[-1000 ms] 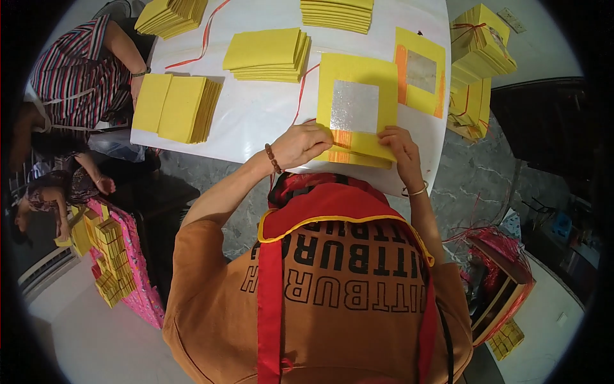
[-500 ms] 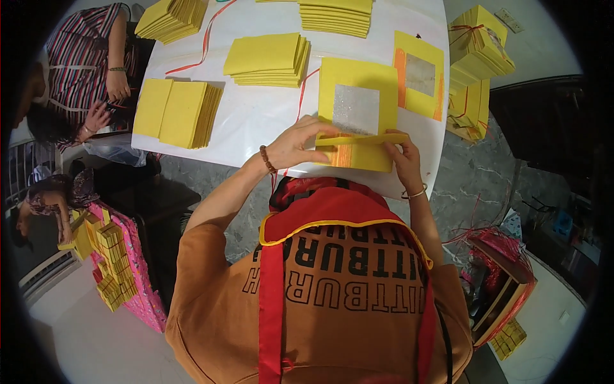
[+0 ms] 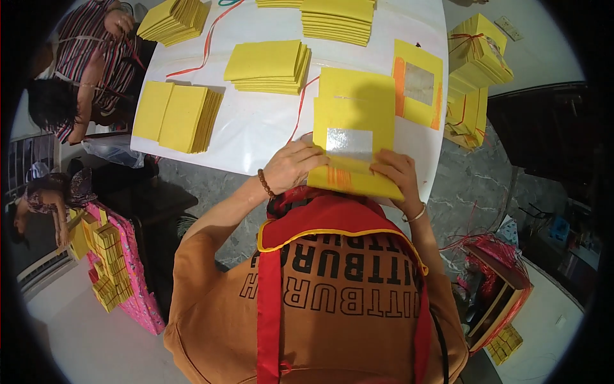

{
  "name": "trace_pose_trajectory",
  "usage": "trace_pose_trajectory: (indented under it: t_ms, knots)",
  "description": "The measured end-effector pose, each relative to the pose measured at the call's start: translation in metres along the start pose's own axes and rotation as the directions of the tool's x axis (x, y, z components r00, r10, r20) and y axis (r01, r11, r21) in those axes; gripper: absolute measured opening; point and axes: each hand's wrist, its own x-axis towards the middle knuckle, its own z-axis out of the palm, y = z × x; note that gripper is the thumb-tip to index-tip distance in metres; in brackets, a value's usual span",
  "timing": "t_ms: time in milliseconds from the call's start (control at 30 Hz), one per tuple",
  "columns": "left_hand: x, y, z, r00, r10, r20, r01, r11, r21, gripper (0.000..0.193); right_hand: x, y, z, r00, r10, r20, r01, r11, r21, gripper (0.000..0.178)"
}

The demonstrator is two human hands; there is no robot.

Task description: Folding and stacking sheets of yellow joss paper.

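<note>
A yellow joss-paper sheet [image 3: 360, 114] lies between the person's two hands at the near edge of the white counter [image 3: 249, 121], just in front of the red apron [image 3: 332, 219]. A silver foil square [image 3: 350, 143] shows on its face. More yellow paper [image 3: 355, 78] sticks out beyond its far edge, and an orange band [image 3: 340, 176] shows nearer the body; which layer carries that band is unclear.

The left hand [image 3: 294, 168], with a brown beaded bracelet [image 3: 266, 184] at the wrist, has its grip pressed together on the sheet's left edge beside the foil. The right hand [image 3: 398, 173] lays bent fingers over the right side — its thumb is hidden, so I cannot tell whether that grip is pinching. A bangle [image 3: 416, 214] circles the right wrist.

Just right of the handled paper, a flat yellow sheet [image 3: 416, 54] carries its own silver square between orange strips. Beyond the left hand lie a folded middle stack [image 3: 263, 61] and a stepped left stack [image 3: 181, 118], with two others at the far side. A red ribbon [image 3: 206, 51] runs between stacks. Tied yellow bundles [image 3: 476, 48] stand past the counter's right edge; on the left — well apart — is a co-worker in a striped top [image 3: 80, 38].
</note>
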Motion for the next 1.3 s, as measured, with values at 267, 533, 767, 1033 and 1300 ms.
trace_pose_trajectory:
  t_ms: [267,533,767,1033,1300]
  knots:
    - [0.024,-0.004,0.017,0.688,-0.721,0.089,0.692,0.614,-0.379,0.026,0.035,-0.015,0.012,0.829,0.559,-0.017,-0.491,0.741,0.458,0.036]
    - [0.024,-0.032,0.042,0.586,-0.802,0.119,0.747,0.477,-0.462,0.029,0.043,-0.011,0.017,0.783,0.616,-0.090,-0.596,0.784,0.175,0.042]
    - [0.026,-0.032,0.043,0.549,-0.820,0.164,0.680,0.323,-0.659,0.029,0.041,-0.001,0.030,0.740,0.664,-0.107,-0.612,0.731,0.300,0.042]
    - [0.055,0.001,0.006,0.817,-0.506,-0.276,0.518,0.855,-0.031,0.039,0.043,0.000,0.030,0.759,0.641,-0.114,-0.607,0.760,0.233,0.041]
    - [0.067,0.007,0.052,0.985,-0.174,-0.018,0.174,0.963,0.207,0.053,0.046,0.004,0.029,0.764,0.644,-0.051,-0.613,0.747,0.257,0.040]
